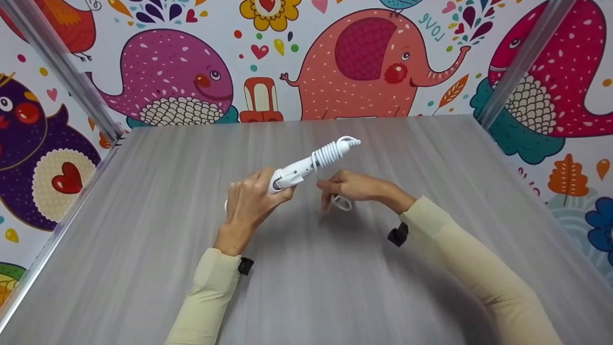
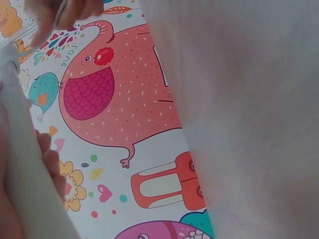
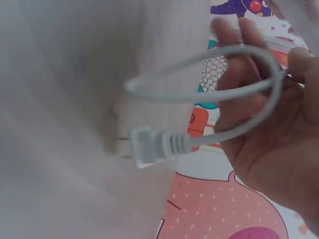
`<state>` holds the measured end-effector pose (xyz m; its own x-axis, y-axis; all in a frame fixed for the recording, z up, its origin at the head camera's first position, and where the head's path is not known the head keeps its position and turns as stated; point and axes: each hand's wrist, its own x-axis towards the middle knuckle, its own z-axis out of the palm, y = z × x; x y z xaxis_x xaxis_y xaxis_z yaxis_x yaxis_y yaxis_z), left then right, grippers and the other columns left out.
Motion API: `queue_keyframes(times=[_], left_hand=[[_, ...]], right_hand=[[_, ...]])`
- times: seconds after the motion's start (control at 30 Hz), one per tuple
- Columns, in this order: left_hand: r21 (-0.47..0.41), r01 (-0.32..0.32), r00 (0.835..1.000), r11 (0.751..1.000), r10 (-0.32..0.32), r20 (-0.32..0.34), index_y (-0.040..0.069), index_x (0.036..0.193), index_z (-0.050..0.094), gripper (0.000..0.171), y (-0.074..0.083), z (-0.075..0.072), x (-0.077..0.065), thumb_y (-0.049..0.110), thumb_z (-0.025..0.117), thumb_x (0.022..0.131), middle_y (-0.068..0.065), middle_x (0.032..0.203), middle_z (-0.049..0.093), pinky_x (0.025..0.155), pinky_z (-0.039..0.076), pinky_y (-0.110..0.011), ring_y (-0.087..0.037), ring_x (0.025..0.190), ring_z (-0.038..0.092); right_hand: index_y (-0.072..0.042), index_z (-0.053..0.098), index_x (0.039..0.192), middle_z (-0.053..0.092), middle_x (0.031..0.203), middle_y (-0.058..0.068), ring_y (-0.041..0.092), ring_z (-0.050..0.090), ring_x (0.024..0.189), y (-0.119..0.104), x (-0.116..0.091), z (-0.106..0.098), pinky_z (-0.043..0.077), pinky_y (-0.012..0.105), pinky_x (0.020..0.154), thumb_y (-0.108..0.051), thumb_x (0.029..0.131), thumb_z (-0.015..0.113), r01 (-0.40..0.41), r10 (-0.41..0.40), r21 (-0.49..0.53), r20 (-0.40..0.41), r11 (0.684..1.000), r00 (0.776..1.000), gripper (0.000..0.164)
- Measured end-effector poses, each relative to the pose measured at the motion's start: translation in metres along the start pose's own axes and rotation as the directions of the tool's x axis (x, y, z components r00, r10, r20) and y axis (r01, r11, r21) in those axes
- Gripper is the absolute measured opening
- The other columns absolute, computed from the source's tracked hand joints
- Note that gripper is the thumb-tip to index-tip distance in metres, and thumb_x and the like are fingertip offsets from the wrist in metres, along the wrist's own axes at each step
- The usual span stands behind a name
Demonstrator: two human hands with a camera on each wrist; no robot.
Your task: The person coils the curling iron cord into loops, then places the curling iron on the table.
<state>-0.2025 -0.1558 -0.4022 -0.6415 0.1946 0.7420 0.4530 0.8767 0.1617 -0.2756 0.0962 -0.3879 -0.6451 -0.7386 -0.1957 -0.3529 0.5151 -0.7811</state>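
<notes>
My left hand (image 1: pixel 251 196) grips a white curling iron (image 1: pixel 294 172) by its body, its cord end pointing up to the right, above the table. White power cord (image 1: pixel 328 154) is wound in several turns round the handle near that end. Just to the right, my right hand (image 1: pixel 352 186) pinches the loose length of cord between thumb and fingers. In the right wrist view the free cord (image 3: pixel 229 94) hangs in a loop beside the palm, ending in a two-prong plug (image 3: pixel 147 147). The left wrist view shows the iron's long pale body (image 2: pixel 30 164) with fingers curled round it.
Beneath both hands is a grey wood-grain table (image 1: pixel 182 191). A wall printed with cartoon animals (image 1: pixel 364 67) stands behind it, with metal posts (image 1: pixel 527 62) at the back corners. Black wrist mounts (image 1: pixel 398 235) sit at the cuffs of both pale sleeves.
</notes>
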Motion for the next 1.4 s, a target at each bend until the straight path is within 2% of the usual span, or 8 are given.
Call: queue_keyframes(times=[0.1,0.33,0.43,0.57,0.73,0.87,1.03,1.4], left_hand=[[-0.012,-0.002,1.0,1.0,0.002,0.016,0.005,0.084,0.063,0.038,-0.001,0.0,-0.001,0.04,0.078,0.08,-0.008,0.058,0.056,0.041,0.038,-0.03,-0.016,0.046,0.042],[-0.021,-0.052,0.998,0.998,0.053,0.031,0.005,0.088,0.066,0.04,0.0,0.001,-0.001,0.042,0.078,0.08,-0.008,0.063,0.061,0.041,0.044,-0.03,-0.017,0.047,0.049],[-0.012,-0.094,0.995,0.995,0.094,0.012,0.005,0.086,0.065,0.038,0.002,0.003,0.0,0.041,0.077,0.079,-0.008,0.062,0.061,0.042,0.045,-0.03,-0.017,0.046,0.051],[-0.001,-0.149,0.989,0.989,0.149,-0.011,0.006,0.084,0.063,0.035,0.006,0.008,-0.002,0.037,0.078,0.077,-0.005,0.058,0.056,0.041,0.043,-0.028,-0.014,0.045,0.047],[0.027,-0.265,0.964,0.964,0.265,0.0,0.008,0.082,0.062,0.037,0.011,0.015,-0.006,0.04,0.08,0.075,-0.003,0.06,0.059,0.039,0.041,-0.025,-0.011,0.044,0.044],[0.06,-0.329,0.944,0.942,0.329,0.002,0.01,0.082,0.061,0.04,0.015,0.019,-0.008,0.044,0.081,0.073,-0.003,0.06,0.06,0.039,0.041,-0.025,-0.01,0.045,0.044],[0.063,-0.331,0.943,0.941,0.332,0.002,0.009,0.084,0.062,0.042,0.016,0.018,-0.01,0.045,0.081,0.073,-0.003,0.061,0.061,0.04,0.044,-0.025,-0.011,0.045,0.047],[-0.024,-0.322,0.946,0.947,0.322,0.04,0.011,0.083,0.061,0.039,0.019,0.013,-0.006,0.045,0.08,0.076,-0.002,0.061,0.062,0.041,0.042,-0.026,-0.01,0.046,0.047]], right_hand=[[-0.009,0.078,0.096,0.077,0.097,0.008,0.031,0.065,0.099,0.005,0.001,-0.006,0.049,0.045,0.087,-0.038,0.106,0.04,0.024,-0.024,-0.013,-0.019,1.0,1.0,0.049],[0.004,0.066,0.111,0.073,0.079,0.008,0.028,0.063,0.07,0.017,0.0,-0.018,0.035,0.025,0.055,-0.013,0.103,0.05,0.185,-0.174,0.16,-0.083,0.97,0.981,0.025],[0.006,0.067,0.108,0.071,0.076,0.003,0.017,0.066,0.068,0.02,0.002,-0.025,0.044,0.027,0.058,-0.01,0.099,0.057,0.182,-0.169,0.16,-0.092,0.97,0.981,0.021],[0.007,0.07,0.098,0.07,0.075,0.006,0.01,0.062,0.064,0.021,0.002,-0.039,0.053,0.03,0.066,-0.005,0.093,0.064,0.15,-0.146,0.04,-0.088,0.988,0.985,0.014],[-0.002,0.068,0.078,0.057,0.067,0.003,0.012,0.048,0.06,0.014,-0.001,-0.052,0.042,0.026,0.055,-0.011,0.089,0.068,0.043,-0.065,-0.226,-0.091,0.973,0.994,0.014],[-0.01,0.067,0.07,0.054,0.062,-0.001,0.013,0.047,0.057,0.008,-0.002,-0.055,0.034,0.026,0.051,-0.042,0.086,0.074,-0.103,0.022,-0.477,-0.172,0.873,0.985,0.036],[-0.01,0.07,0.07,0.055,0.056,0.002,0.016,0.046,0.052,-0.003,-0.009,-0.054,0.031,0.028,0.048,-0.062,0.079,0.073,-0.144,-0.054,-0.637,-0.279,0.757,0.959,0.052],[-0.011,0.073,0.077,0.062,0.062,0.002,0.014,0.053,0.055,-0.04,-0.037,-0.067,0.043,0.027,0.054,-0.034,0.085,0.079,-0.009,-0.172,-0.609,-0.238,0.793,0.956,0.025]])
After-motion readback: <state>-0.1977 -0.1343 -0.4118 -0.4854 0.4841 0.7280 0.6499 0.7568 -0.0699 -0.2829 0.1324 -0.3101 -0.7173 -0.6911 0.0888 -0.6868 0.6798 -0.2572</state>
